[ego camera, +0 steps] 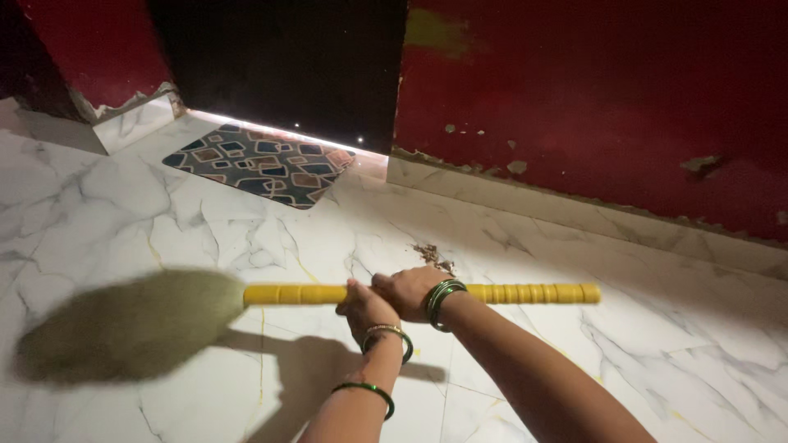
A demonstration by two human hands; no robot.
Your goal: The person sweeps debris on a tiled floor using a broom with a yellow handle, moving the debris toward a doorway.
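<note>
I hold a broom with a yellow ribbed handle (525,293) lying almost level across the view. Its soft greenish-brown brush head (131,324) is at the left, blurred, just above the white marble floor (107,221). My left hand (364,309) and my right hand (408,290) grip the handle side by side near its middle. Both wrists carry green and gold bangles. A small pile of brown dust (432,256) lies on the floor just beyond my hands.
A patterned doormat (261,163) lies before a dark doorway (287,61) at the back. A red wall (607,98) with chipped paint and a marble skirting runs along the right. A marble step corner (135,121) juts out at back left.
</note>
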